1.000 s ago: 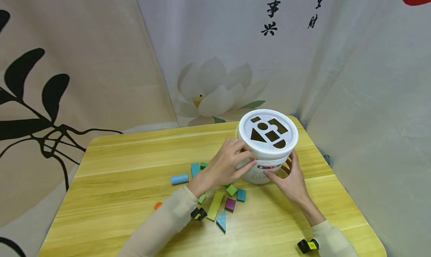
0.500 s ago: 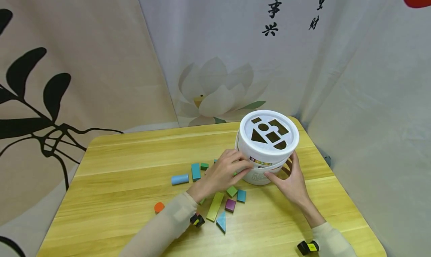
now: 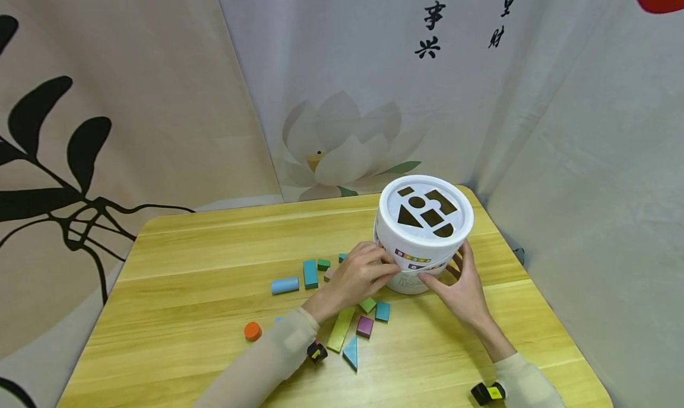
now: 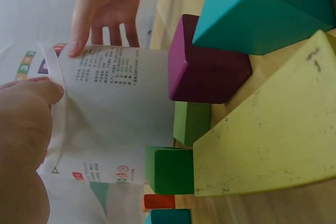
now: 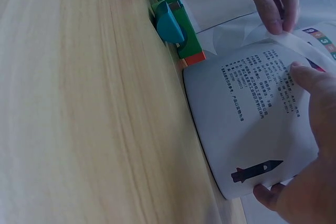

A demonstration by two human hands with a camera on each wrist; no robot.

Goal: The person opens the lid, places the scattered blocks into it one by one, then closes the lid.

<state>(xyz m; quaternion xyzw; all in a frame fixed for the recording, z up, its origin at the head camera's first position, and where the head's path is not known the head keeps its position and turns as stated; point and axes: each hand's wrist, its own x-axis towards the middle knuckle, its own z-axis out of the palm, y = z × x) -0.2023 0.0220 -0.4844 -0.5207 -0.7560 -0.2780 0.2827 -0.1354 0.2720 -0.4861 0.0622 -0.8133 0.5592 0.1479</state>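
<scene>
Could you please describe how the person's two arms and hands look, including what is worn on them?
The left sleeve and right sleeve are long, plain and cream-coloured. The left wrist camera and right wrist camera are small and black, each with a yellow patch. The left hand and right hand are bare.

- Table (image 3: 203, 247): wood-grain top
- White bucket (image 3: 422, 246), upright, far right
- Blue cylinder (image 3: 285, 285), orange round block (image 3: 253, 331), left
- Yellow block (image 3: 341, 329), purple block (image 3: 365, 326), blue triangle (image 3: 350, 353), centre

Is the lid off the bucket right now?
No, the white lid with shaped holes sits on top of the bucket.
</scene>
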